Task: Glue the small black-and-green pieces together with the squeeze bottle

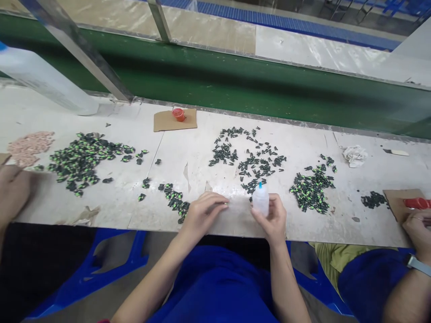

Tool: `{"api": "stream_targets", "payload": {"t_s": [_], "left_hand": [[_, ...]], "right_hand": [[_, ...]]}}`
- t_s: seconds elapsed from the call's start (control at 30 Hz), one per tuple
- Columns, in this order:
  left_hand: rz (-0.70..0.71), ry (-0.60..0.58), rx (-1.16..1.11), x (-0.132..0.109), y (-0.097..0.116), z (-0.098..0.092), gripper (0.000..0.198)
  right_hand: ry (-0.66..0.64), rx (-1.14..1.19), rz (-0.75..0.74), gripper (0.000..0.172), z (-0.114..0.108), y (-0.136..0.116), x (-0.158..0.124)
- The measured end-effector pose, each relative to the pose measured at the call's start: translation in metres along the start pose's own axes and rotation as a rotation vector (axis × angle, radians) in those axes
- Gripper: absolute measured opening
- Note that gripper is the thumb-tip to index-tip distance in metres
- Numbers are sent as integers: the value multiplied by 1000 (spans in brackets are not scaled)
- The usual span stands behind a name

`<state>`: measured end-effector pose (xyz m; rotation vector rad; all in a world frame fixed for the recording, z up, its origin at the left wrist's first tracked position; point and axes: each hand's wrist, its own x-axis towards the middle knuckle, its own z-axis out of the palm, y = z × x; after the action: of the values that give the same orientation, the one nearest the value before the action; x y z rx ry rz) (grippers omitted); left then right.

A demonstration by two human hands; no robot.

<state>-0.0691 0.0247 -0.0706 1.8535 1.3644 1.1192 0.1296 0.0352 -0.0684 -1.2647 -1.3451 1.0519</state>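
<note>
My right hand (273, 217) is closed around a small white squeeze bottle (261, 200) with a blue tip, held upright at the near edge of the white worktable (370, 179). My left hand (202, 212) is pinched shut just left of the bottle, fingertips together on something too small to make out. Heaps of small black-and-green parts lie around: one right by my left hand (175, 199), a spread one behind the bottle (251, 161) and a dense one to the right (311, 187).
A big heap of black-and-green parts (84, 159) and a pinkish heap (30, 146) lie at left, near another person's hand (13, 190). A red cap (178, 114) sits on cardboard. Crumpled tissue (354, 155) lies right. A co-worker's hand (419, 229) rests at the right edge.
</note>
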Motion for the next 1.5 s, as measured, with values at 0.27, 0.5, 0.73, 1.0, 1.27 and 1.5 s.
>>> {"api": "stream_targets", "payload": {"t_s": [0.27,0.5,0.73,1.0,1.27,1.5], "left_hand": [[-27,113,120,-10,-5,17,6],[-184,106,42,-13,2,12,13],[-243,165,-18,-16,1,17,14],[-240,174,-7,-14,2,16,11],[-241,180,-5,-15,1,16,11],[-253,176,18,-14,2,16,9]], "right_hand": [[219,179,145,37,-12,18,-6],[269,57,200,24,6,-1,-10],[213,-45,199,21,15,-2,-11],[191,-92,214,24,14,-1,-12],[185,-96,225,24,15,0,-14],[180,-125,221,27,14,-2,-13]]}}
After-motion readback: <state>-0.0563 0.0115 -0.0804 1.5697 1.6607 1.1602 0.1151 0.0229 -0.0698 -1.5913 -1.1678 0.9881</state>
